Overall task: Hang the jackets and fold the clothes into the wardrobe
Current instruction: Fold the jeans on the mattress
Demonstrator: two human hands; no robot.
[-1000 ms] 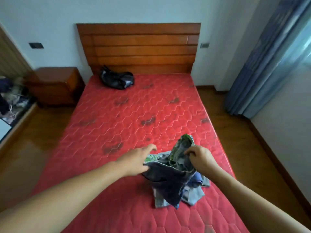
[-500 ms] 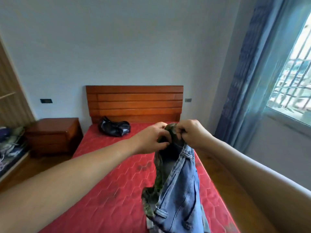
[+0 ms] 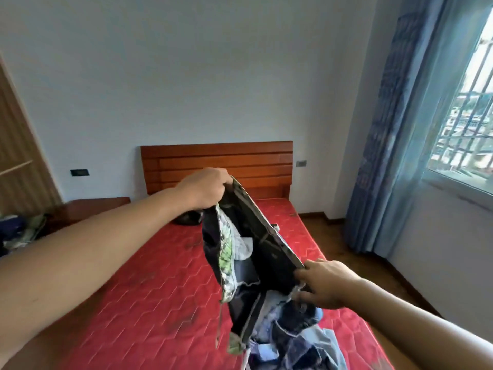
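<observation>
I hold a dark garment (image 3: 256,265) with a green and white patterned lining up over the red mattress (image 3: 149,295). My left hand (image 3: 205,192) grips its upper edge, raised in front of the headboard. My right hand (image 3: 325,285) grips the same edge lower down and nearer to me, so the cloth is stretched between both hands. Its lower part hangs down onto a heap of blue denim clothes (image 3: 301,343) at the mattress's near right. A black garment (image 3: 188,218) lies near the headboard, mostly hidden behind my left forearm.
A wooden headboard (image 3: 216,161) stands at the far wall. A wooden nightstand (image 3: 90,209) sits left of the bed, with clothes (image 3: 18,231) heaped at the far left by a wooden panel. Blue curtains (image 3: 394,145) and a barred window (image 3: 464,124) are on the right.
My hands, close together on the garment's top half a second ago, have spread apart. The left stays high and the right has dropped lower and nearer, pulling the garment open.
</observation>
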